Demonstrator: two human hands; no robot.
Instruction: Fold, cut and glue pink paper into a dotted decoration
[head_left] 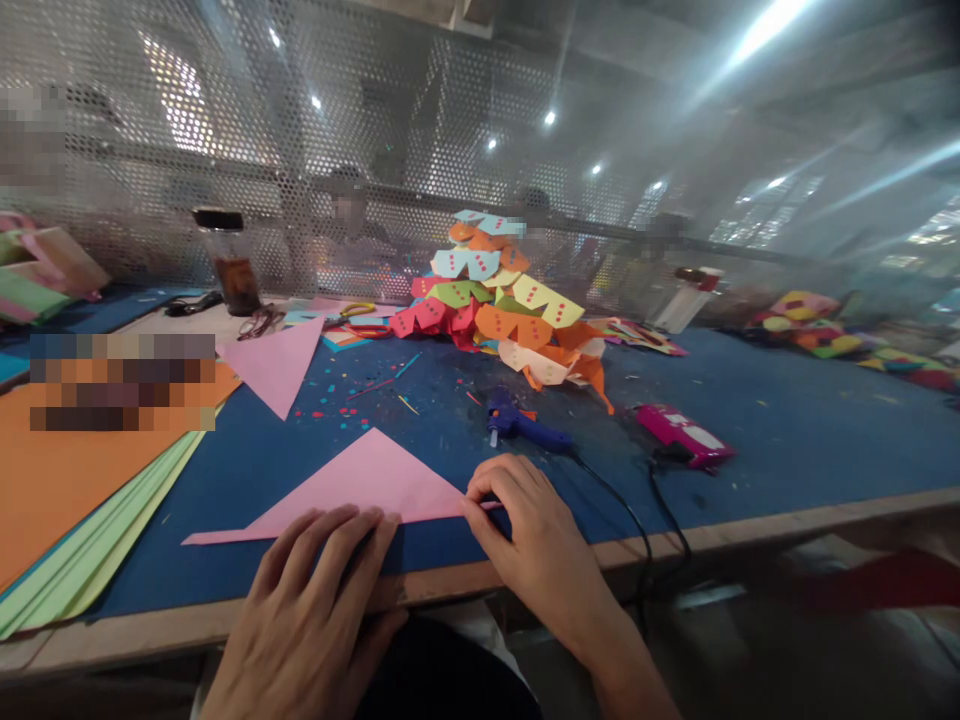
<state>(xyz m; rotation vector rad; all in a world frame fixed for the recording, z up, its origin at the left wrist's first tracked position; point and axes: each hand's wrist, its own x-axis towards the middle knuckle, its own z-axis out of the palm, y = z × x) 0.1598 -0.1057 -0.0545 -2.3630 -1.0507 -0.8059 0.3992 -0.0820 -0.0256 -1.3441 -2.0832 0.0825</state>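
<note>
On the near side of the blue table, the near pink paper runs left to right; left hand, fingers loosely spread, presses its near edge; right hand pinches its right end

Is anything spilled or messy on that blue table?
Yes: small coloured scraps lie scattered on the blue tabletop, beyond the nearer pink paper. They look untidy, strewn loosely, unlike the stacked green sheets.
</note>
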